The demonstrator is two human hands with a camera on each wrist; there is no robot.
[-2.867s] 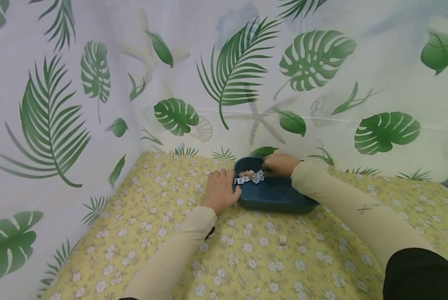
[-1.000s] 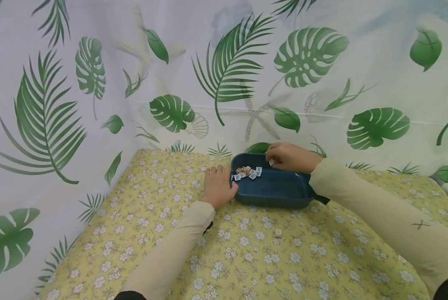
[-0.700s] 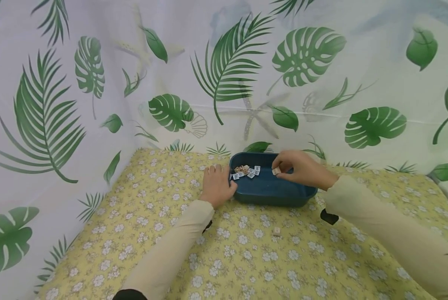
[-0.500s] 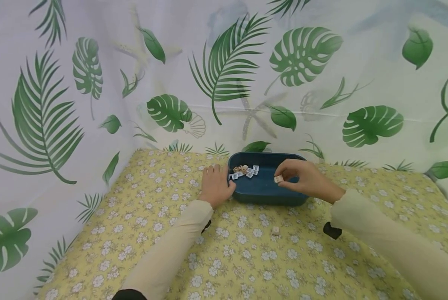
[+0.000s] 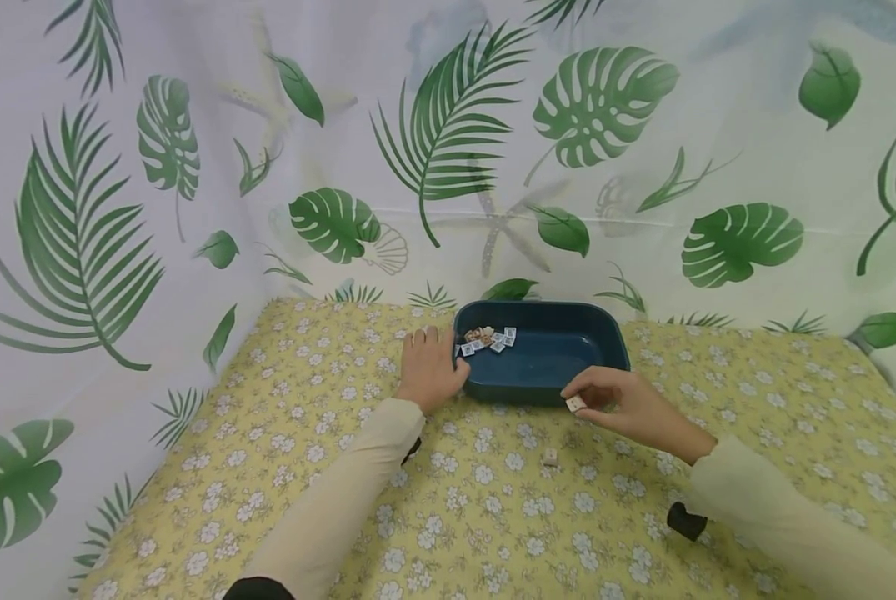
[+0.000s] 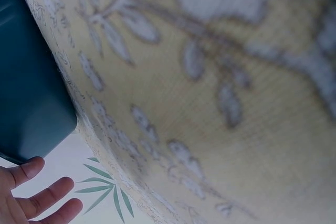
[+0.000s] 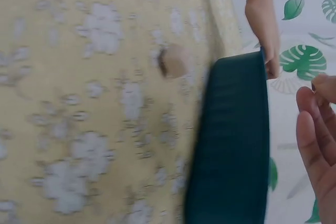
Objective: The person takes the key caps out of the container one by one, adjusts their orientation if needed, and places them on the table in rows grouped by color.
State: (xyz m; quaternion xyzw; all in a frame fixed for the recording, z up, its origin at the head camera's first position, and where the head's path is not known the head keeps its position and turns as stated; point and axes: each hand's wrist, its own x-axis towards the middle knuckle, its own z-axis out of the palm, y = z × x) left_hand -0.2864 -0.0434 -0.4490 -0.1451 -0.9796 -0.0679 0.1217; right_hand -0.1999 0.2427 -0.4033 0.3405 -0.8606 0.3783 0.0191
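A dark blue plastic bin (image 5: 545, 395) stands on the flowered cloth near the back wall. At its left end, my left hand (image 5: 427, 372) rests against the rim, fingers extended; the left wrist view has its fingertips (image 6: 35, 167) by the bin's corner. Just in front of the bin's near right side, my right hand (image 5: 635, 410) pinches a small pale wooden cube (image 5: 575, 403) between thumb and fingertips. A similar wooden cube (image 5: 550, 457) lies on the cloth in front of the bin. Inside the bin's left end are several white printed tiles (image 5: 498, 342) and brownish small pieces (image 5: 480, 336).
Yellow flowered cloth (image 5: 342, 517) covers the work surface. White hangings with green leaf prints (image 5: 590, 108) rise behind it and on the left (image 5: 12, 333). A dark band (image 5: 686, 521) hangs at the right wrist.
My right hand has drawn back from inside the bin, towards me and to the right, past the near rim with the cube pinched. The left hand has stayed at the bin's left end.
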